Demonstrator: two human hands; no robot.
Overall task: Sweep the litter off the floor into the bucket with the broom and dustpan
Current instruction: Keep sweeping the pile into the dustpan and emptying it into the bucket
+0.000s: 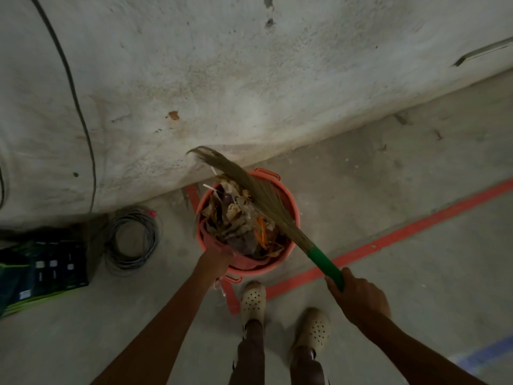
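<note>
An orange bucket [291, 240] stands on the concrete floor by the wall, filled with dry leaves, plastic and paper litter [238, 218]. My left hand [215, 261] grips the handle of an orange dustpan [211, 237] tipped over the bucket's near rim. My right hand [358, 295] holds the green handle of a grass broom [266, 198], whose bristles lie slanting across the bucket's mouth and reach the wall behind it.
A rough white wall [249, 79] rises just behind the bucket. A coil of grey cable [133, 240] and a dark box [44, 268] lie at the left. Red tape [388, 237] crosses the floor. My two feet in pale clogs [283, 312] stand below the bucket.
</note>
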